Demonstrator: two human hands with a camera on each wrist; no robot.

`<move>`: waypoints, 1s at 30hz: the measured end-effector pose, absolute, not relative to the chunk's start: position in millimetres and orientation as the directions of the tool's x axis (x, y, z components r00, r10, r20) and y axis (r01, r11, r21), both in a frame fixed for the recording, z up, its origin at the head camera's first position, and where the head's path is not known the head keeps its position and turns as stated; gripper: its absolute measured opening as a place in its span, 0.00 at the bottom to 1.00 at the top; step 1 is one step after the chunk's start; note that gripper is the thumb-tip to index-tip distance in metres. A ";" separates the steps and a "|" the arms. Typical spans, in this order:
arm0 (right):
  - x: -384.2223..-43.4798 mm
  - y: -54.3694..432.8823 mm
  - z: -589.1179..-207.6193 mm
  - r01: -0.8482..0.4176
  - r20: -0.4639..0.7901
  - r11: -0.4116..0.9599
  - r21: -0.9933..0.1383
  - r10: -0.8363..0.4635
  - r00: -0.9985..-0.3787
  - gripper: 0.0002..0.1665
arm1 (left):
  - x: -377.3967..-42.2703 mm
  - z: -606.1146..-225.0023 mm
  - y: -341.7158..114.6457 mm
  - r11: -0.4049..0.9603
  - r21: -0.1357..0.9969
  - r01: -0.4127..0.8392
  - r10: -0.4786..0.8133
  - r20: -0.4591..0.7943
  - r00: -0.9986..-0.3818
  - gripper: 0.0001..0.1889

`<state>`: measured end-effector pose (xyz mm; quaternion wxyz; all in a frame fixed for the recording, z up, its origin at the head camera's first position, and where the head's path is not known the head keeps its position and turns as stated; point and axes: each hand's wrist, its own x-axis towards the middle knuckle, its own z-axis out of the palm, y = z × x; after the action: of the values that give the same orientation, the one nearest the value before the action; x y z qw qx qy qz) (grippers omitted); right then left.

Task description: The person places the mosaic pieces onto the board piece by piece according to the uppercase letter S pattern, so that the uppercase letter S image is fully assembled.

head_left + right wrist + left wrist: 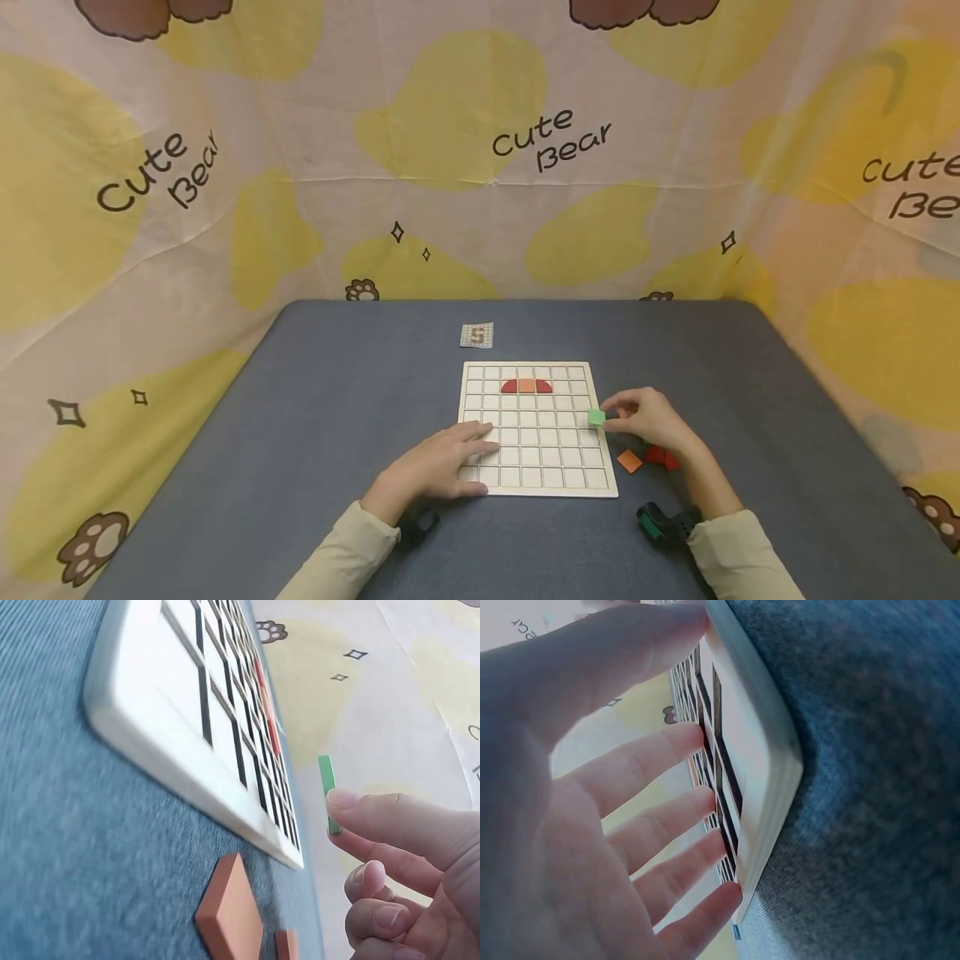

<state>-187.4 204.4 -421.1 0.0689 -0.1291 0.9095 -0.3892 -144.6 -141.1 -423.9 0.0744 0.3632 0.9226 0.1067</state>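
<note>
A white grid board lies on the table, with two dark red rounded tiles and an orange square tile between them in an upper row. My left hand rests on the board's left edge, fingers spread and fairly straight; the left wrist view shows its fingertips on the board's rim and grid. In my right hand, thumb and index finger pinch a green square tile above the board's right edge. The other fingers of that hand are curled in.
An orange tile and red tiles lie on the table right of the board. Behind the board is a small card with a grid pattern. A printed curtain hangs behind the table.
</note>
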 end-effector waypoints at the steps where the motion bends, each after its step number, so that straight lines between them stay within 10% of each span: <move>1: -187.6 203.1 -420.7 -0.178 -0.029 0.664 -0.726 -0.287 -0.957 0.15 | -144.5 -423.7 -140.9 0.714 0.252 0.653 0.685 -0.061 -0.726 0.30; 30: -200.7 155.8 -411.0 -0.240 0.027 0.609 -0.756 -0.337 -0.941 0.14 | -142.7 -424.1 -139.4 0.725 0.245 0.643 0.675 -0.067 -0.735 0.30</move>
<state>-200.7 155.8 -411.0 0.0591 -0.1613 0.8950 -0.4116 -142.7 -139.4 -424.1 0.0759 0.3559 0.9257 0.1034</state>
